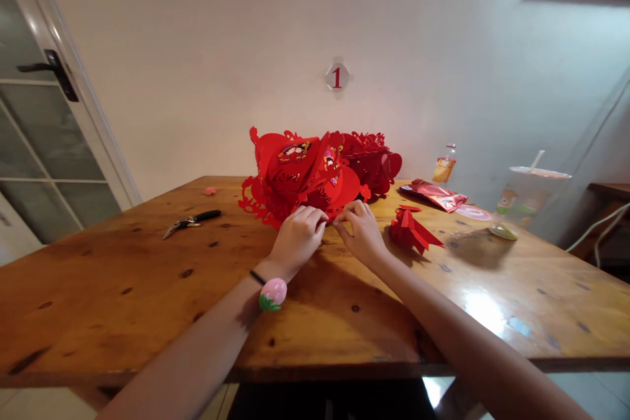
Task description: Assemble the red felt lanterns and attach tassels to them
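Observation:
A red paper lantern [300,174] with cut-out edges and printed pictures lies on its side on the wooden table [147,302]. My left hand [301,231] is closed, its fingertips pinching at the lantern's near lower edge. Just to the right, my right hand [361,231] pinches at the same edge with thumb and finger, the two hands almost meeting. The exact bit of paper between the fingertips is mostly hidden. A strawberry charm [273,293] on a black band hangs at my left wrist.
Behind the lantern sits a darker red paper ornament [374,164]. Folded red paper [413,230] lies right of my hands. Farther right are a red packet [438,195], an orange drink bottle [444,164] and a plastic cup [524,200]. A black-handled metal tool [191,221] lies left.

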### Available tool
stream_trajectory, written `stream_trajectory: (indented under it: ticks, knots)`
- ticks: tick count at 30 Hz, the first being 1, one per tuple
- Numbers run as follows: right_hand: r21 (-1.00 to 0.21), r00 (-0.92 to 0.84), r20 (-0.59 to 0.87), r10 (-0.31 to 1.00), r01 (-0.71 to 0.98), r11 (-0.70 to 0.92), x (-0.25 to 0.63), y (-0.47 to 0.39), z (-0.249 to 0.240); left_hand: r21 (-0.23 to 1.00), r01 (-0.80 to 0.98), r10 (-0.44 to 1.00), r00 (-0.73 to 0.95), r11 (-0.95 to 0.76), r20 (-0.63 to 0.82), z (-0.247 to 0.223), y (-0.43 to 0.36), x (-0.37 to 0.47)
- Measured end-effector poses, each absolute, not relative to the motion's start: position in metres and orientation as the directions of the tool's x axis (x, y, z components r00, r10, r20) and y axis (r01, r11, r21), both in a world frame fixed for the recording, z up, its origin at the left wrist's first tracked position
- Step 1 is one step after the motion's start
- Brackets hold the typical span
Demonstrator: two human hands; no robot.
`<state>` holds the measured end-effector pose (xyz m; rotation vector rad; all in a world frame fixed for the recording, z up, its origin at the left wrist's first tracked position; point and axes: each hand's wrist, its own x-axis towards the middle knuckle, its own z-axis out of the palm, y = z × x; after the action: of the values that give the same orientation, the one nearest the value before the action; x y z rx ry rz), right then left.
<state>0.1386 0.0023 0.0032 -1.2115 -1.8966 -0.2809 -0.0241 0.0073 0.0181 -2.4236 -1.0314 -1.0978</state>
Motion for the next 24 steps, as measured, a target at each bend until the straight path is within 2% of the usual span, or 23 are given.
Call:
stream_trajectory:
  ticks: [5,10,12,15,18,21,24]
  knots:
    - [-0.039,-0.261,0.708,0.657,0.913,0.405,0.1361,-0.0080,0.0093,-0.012,0.697,0.450,0.475,-0.717,0.756,0.0162,0.0104,-0.0256]
    - [0.046,-0.280,0.700,0.657,0.936,0.349,0.1352,-0.0088,0.0074,-0.100,0.717,0.435,0.522,-0.690,0.734,0.0149,0.0106,-0.0256]
    - [-0.011,-0.250,0.714,0.654,0.930,0.367,0.1358,-0.0067,0.0060,-0.129,0.725,0.433,0.533,-0.677,0.727,0.0150,0.0099,-0.0253]
    - [-0.189,-0.152,0.743,0.652,0.887,0.421,0.1378,-0.0025,0.0044,-0.141,0.730,0.432,0.537,-0.669,0.725,0.0159,0.0093,-0.0251]
    - [-0.293,-0.097,0.756,0.647,0.834,0.468,0.1398,-0.0005,0.0043,-0.135,0.730,0.430,0.530,-0.670,0.731,0.0170,0.0095,-0.0252]
    - [-0.384,-0.069,0.719,0.691,0.790,0.478,0.1399,-0.0025,0.0050,-0.142,0.724,0.417,0.533,-0.675,0.737,0.0171,0.0101,-0.0254]
    - [-0.535,-0.025,0.649,0.761,0.695,0.479,0.1381,-0.0056,0.0046,-0.152,0.728,0.409,0.530,-0.668,0.743,0.0159,0.0107,-0.0253]
